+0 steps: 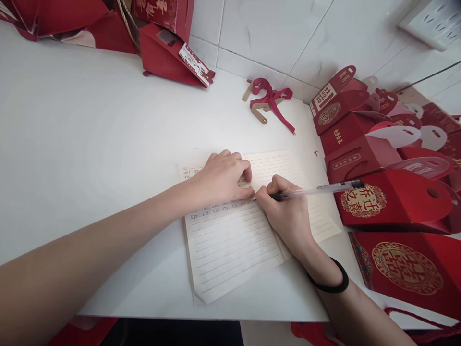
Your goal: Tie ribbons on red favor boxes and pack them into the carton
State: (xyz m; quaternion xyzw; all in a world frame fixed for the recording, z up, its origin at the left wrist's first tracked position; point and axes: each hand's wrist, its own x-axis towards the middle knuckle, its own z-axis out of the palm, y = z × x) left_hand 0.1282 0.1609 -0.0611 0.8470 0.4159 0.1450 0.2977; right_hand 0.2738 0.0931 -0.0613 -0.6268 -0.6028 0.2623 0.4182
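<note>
A lined notebook (234,245) lies spread on the white table, with rows of small handwriting on the upper part of its left page. My left hand (225,178) rests over those rows, fingers bent, thumb and forefinger apart, holding nothing that I can see. Some of the writing is covered by it. In my right hand (288,211) is a clear-barrelled pen (320,189), pinched near its black grip and slanting up to the right. Its tip meets the page at the end of a row, close to my left thumb. A black band (336,278) circles my right wrist.
Red gift boxes (363,199) with gold patterns stand along the right side. More red boxes and bags (169,53) are at the back left. Dark red ribbon (270,98) with gold tags lies near the tiled wall (259,33). The white table's (144,307) front edge is close.
</note>
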